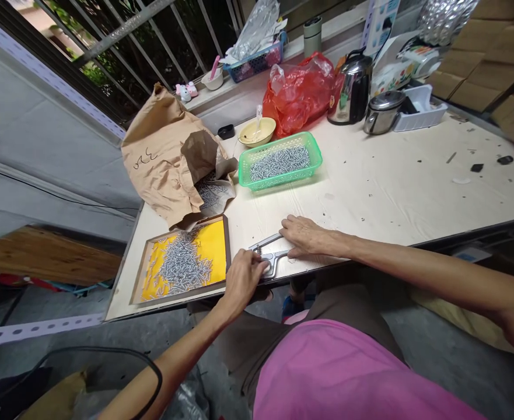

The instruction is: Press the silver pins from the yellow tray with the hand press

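Observation:
A silver plier-like hand tool (pixel 275 263) with a small spring lies at the table's front edge. My right hand (pixel 308 235) is closed around the ends of its two spread handles. At the tool's head, my left hand (pixel 244 273) has its fingers pinched together; whatever they hold is too small to make out. Left of that hand, a shallow tray (pixel 227 248) with a yellow bottom carries a heap of small metal pins (pixel 182 265). A green basket (pixel 280 182) behind the tool holds many similar small metal pieces (pixel 280 162).
An open brown paper bag (pixel 151 157) with more metal pieces spilling at its mouth stands behind the tray. Along the back are a yellow bowl (pixel 263 137), a red plastic bag (pixel 298 96), an electric kettle (pixel 350 87) and a steel pot (pixel 383 114). Scraps dot the table's right side.

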